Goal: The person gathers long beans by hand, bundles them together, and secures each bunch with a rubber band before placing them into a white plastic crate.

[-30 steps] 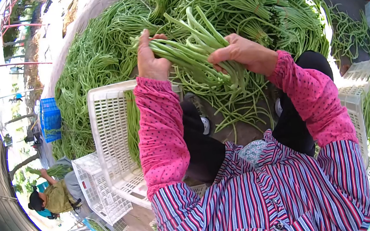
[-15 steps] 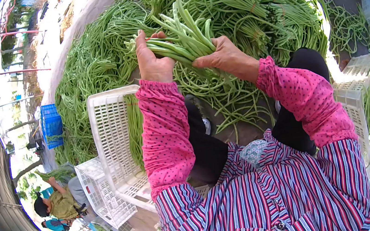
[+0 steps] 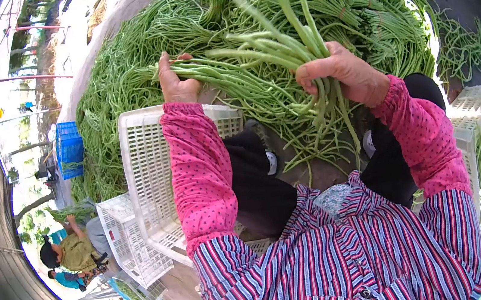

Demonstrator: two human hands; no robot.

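Note:
My right hand (image 3: 343, 74) is closed around a bunch of long green yardlong beans (image 3: 293, 43), their upper ends fanning out and the lower ends hanging beneath the fist. In my left hand (image 3: 179, 84), the thumb is raised and the partly hidden fingers curl around the ends of more yardlong beans (image 3: 225, 76). These stretch right and downward toward the other bunch. Behind both hands lies a large heap of yardlong beans (image 3: 137, 60), some tied in bundles with reddish bands.
A white plastic crate (image 3: 148, 162) stands by my left forearm, with another white crate (image 3: 127, 231) beyond it. More white crates (image 3: 464, 120) are at the right, one holding beans. A blue crate (image 3: 69, 149) stands farther left. Another person (image 3: 74, 250) sits at the lower left.
My hands have moved apart. The right hand has gone right with its bunch of beans, while the left has shifted left and slightly down, still holding beans.

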